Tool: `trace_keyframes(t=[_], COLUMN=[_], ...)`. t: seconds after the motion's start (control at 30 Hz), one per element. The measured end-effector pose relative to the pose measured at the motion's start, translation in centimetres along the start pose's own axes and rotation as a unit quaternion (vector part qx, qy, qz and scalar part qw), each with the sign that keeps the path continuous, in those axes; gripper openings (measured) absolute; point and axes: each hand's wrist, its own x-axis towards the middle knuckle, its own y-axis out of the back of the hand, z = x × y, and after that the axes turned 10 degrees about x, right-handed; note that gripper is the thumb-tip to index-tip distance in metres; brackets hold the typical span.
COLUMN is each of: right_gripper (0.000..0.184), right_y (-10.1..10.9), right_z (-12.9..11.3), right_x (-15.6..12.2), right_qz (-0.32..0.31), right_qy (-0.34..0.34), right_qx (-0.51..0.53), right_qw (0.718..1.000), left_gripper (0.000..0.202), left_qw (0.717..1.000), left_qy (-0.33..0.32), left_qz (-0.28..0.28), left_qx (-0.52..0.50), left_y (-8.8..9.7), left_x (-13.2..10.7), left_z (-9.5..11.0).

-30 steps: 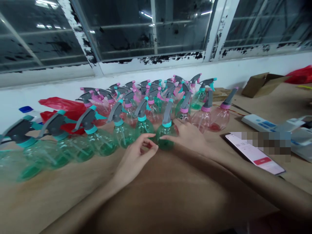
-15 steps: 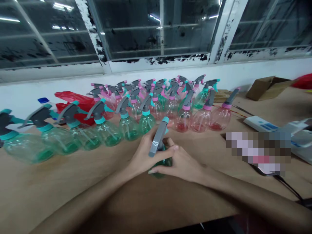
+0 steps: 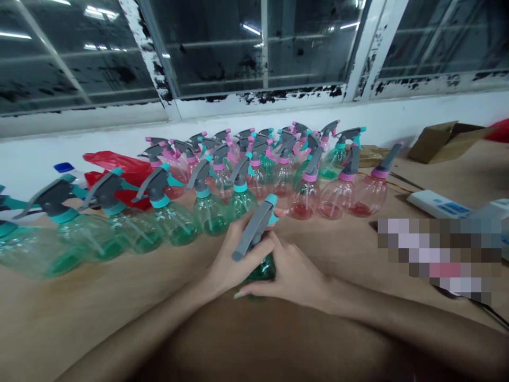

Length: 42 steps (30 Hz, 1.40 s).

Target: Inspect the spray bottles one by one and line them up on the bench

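Note:
Both hands are closed around one green spray bottle [image 3: 262,269] in front of me. Its grey trigger head [image 3: 254,228], with a turquoise nozzle tip, points away from me. My left hand [image 3: 234,254] wraps the neck just under the head. Lower down, my right hand [image 3: 294,265] grips the round body, thumb across the near side. The hands hide much of the bottle. Just beyond them stands another green spray bottle [image 3: 242,200], in a row of green ones with turquoise collars. A pink spray bottle [image 3: 304,199] is right of it.
More pink and green spray bottles crowd toward the wall. A red plastic bag [image 3: 123,167] lies behind the left row. At right are an open cardboard box [image 3: 445,140], a white device [image 3: 439,204] and a pixelated object [image 3: 437,260] with a cable.
The held bottle's trigger head has turned and tilted a little, its rear end shifting left. My hands stay closed on the bottle. The view has moved slightly closer.

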Motion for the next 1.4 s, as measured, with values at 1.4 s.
trace_keyframes(t=[1.4], right_gripper=[0.064], right_y=[3.6], right_z=[9.7], right_x=[0.1], right_qz=[-0.144], right_qy=[0.086], right_qx=[-0.168], right_qw=[0.971], left_gripper=[0.011], left_qw=[0.991], left_qy=[0.016], left_qz=[0.053], left_qx=[0.119], left_y=[2.5], left_x=[0.6], left_z=[-0.7])
